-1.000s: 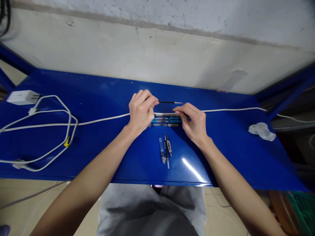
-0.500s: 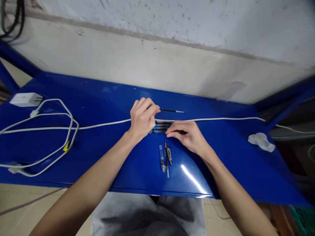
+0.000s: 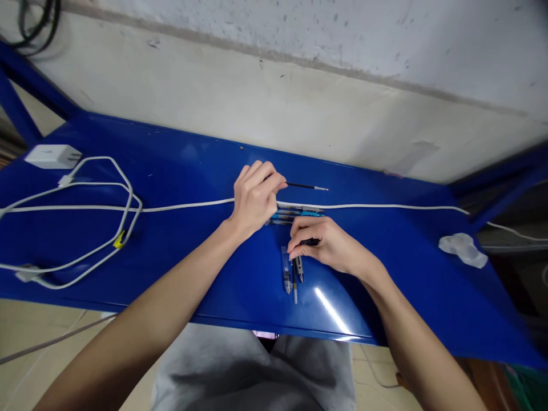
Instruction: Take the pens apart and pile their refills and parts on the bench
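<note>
My left hand [image 3: 256, 193] is closed on a thin black pen refill [image 3: 302, 185], whose silver tip points right. Below it on the blue table, several pens [image 3: 285, 214] with clear and blue parts lie side by side, partly covered by both hands. My right hand [image 3: 327, 242] pinches a dark pen part [image 3: 310, 242], mostly hidden by the fingers. Its fingertips are just over a clear pen barrel [image 3: 286, 274], another refill [image 3: 295, 288] and a grey pen section [image 3: 299, 268], which lie close together.
A white cable [image 3: 377, 206] crosses the blue table [image 3: 240, 291] behind the pens and loops at the left beside a white charger [image 3: 53, 156]. Some crumpled clear plastic [image 3: 463, 250] is at the right. A wall [image 3: 274, 108] rises along the back edge.
My right hand has moved down toward me, from the row of pens to the loose pen pieces, with the dark part still in it. My left hand keeps the refill.
</note>
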Tool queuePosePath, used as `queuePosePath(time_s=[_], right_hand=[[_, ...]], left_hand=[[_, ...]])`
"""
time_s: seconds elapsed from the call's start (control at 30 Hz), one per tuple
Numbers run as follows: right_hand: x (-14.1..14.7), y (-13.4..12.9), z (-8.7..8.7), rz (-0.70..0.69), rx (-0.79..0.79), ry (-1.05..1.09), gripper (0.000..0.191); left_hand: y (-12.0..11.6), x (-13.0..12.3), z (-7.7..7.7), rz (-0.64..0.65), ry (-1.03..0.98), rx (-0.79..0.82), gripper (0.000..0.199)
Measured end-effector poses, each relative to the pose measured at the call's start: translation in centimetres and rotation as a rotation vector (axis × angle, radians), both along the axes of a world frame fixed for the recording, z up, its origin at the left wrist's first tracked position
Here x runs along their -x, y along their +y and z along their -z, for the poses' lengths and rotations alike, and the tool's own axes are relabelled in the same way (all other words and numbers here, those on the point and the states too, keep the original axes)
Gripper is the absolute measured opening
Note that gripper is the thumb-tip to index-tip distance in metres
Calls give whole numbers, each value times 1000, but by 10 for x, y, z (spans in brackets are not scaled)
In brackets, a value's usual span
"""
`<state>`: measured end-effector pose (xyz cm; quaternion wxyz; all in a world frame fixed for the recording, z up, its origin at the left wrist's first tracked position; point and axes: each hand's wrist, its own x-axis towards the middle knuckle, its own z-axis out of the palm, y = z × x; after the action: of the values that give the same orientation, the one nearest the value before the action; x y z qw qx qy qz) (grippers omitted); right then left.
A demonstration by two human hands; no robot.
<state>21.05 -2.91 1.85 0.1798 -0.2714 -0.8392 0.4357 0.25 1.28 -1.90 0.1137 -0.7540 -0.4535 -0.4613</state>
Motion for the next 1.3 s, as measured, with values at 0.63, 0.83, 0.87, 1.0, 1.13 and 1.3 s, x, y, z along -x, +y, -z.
queuePosePath(time_s=[0.63, 0.83, 0.87, 1.0, 1.13, 1.3], right_hand=[[-1, -6, -15, 439, -165, -118, 11], [8, -37, -8, 598, -289, -484, 27], [9, -42, -8, 610, -307, -510, 30], [10, -52, -10, 622, -311, -547, 29], [6, -50, -11, 607, -305, -548, 22], [0, -28, -17, 642, -166, -126, 33]], left_hand=[[-12, 0, 0, 29, -56, -5, 31], [-13, -3, -1, 40, -63, 15, 35], [-13, -3, -1, 47, -66, 16, 35], [-14, -4, -2, 79, -85, 22, 34], [-15, -4, -2, 97, -98, 27, 34], [-17, -6, -3, 175, -131, 17, 33]])
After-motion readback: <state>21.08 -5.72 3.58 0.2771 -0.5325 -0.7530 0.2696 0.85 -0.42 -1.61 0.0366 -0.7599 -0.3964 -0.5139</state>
